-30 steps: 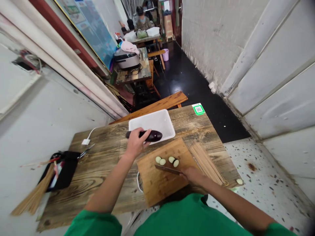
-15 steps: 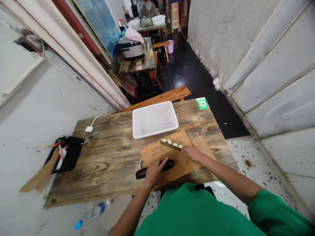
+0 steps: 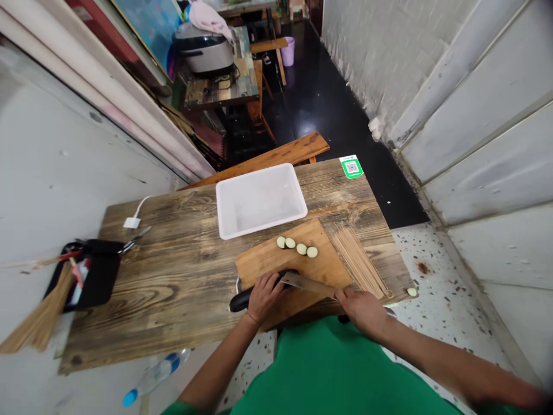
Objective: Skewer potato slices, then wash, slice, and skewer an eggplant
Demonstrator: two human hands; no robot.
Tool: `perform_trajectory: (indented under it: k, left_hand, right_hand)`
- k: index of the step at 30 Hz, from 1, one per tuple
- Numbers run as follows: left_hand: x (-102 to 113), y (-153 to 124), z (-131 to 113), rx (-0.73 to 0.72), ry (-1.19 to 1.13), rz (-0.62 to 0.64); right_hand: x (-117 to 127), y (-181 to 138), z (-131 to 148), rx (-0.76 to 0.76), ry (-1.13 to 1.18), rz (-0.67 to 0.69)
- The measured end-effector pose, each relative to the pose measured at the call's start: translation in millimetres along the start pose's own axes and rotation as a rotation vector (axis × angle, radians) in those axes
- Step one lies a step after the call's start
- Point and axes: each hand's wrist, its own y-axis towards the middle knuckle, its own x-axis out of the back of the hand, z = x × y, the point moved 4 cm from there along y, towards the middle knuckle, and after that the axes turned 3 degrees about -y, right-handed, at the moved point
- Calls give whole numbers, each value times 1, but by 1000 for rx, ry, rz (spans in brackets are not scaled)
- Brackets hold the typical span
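Fingers of my left hand clasp the eggplant across the left edge of the cutting board; my right hand grips the knife. If the round eggplant rolls, I could nick those left fingers.

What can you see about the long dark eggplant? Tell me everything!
The eggplant is long, smooth-looking and nearly black, with a small pale spot at its left end. It lies lengthwise, slanting over the wooden cutting board, that left end sticking out past the board's edge. The left hand covers its middle. The knife has its blade by the right end; I can't tell if they touch.
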Motion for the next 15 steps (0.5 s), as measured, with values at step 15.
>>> perform_trajectory:
  k: [15]
  left_hand:
    - [3,9,0,-100,-105,-101]
  right_hand:
    - [-4,-3,8,-21,-1,-51]
